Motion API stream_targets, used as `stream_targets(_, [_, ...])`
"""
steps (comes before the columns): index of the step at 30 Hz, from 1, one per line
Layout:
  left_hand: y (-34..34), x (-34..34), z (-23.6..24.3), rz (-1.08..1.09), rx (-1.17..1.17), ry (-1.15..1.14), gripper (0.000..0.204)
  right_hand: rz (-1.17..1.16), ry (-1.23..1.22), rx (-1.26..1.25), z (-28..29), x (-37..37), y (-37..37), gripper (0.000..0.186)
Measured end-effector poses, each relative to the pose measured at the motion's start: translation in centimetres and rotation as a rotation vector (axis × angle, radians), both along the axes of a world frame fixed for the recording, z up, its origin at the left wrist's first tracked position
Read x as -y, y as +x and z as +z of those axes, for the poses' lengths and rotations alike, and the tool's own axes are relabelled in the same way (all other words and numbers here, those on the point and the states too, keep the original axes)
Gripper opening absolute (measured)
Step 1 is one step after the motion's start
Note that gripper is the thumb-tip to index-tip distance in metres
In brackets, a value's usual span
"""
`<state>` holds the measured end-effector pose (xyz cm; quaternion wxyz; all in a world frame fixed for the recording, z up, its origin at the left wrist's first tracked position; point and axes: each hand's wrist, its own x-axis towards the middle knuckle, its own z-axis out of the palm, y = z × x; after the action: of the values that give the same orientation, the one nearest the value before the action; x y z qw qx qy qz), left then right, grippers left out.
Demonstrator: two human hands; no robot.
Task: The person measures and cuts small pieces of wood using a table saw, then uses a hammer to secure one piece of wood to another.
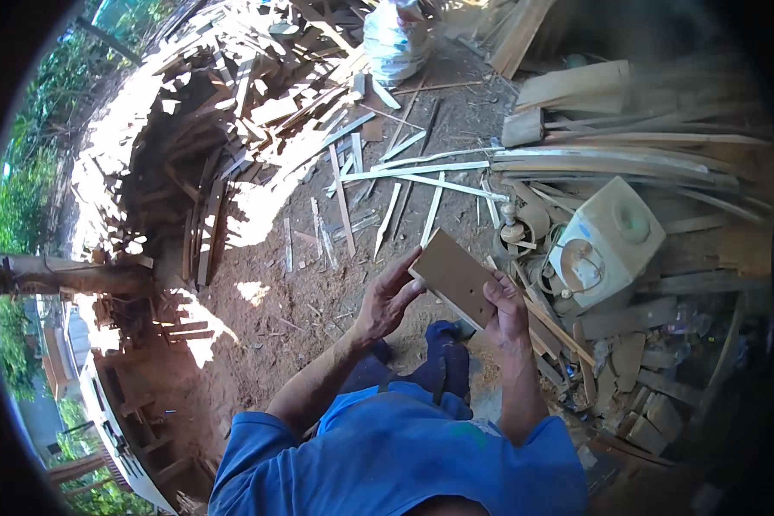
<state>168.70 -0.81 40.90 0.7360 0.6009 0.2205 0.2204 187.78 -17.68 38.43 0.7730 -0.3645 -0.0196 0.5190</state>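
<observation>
A flat brown rectangular wooden board (454,273) is held up in front of my body, slanting from upper left to lower right. Two or three small dark spots or holes show near its lower end. My left hand (390,297) grips the board's left edge, thumb on the near side and fingers along the far side. At the right end, my right hand (506,303) is closed on the board with the thumb lying over its face. The fingers beneath the board are hidden.
Loose wood strips (404,172) lie crossed on the dirt floor ahead. A big heap of scrap wood (224,112) fills the far left. To the right stand a whitish box-shaped container (611,241) and stacked planks (628,163). A white sack (396,43) sits at the back.
</observation>
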Motion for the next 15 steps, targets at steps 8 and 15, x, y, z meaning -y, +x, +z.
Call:
stream_targets(8, [-28.4, -6.7, 7.4, 0.537, 0.137, 0.188, 0.061, 0.646, 0.127, 0.277, 9.5, -18.3, -22.1, 0.051])
stream_targets(15, [-43.5, -9.1, 8.8, 0.992, 0.244, 0.093, 0.061, 1.084, 0.279, 0.558, 11.0, -31.9, -37.7, 0.064])
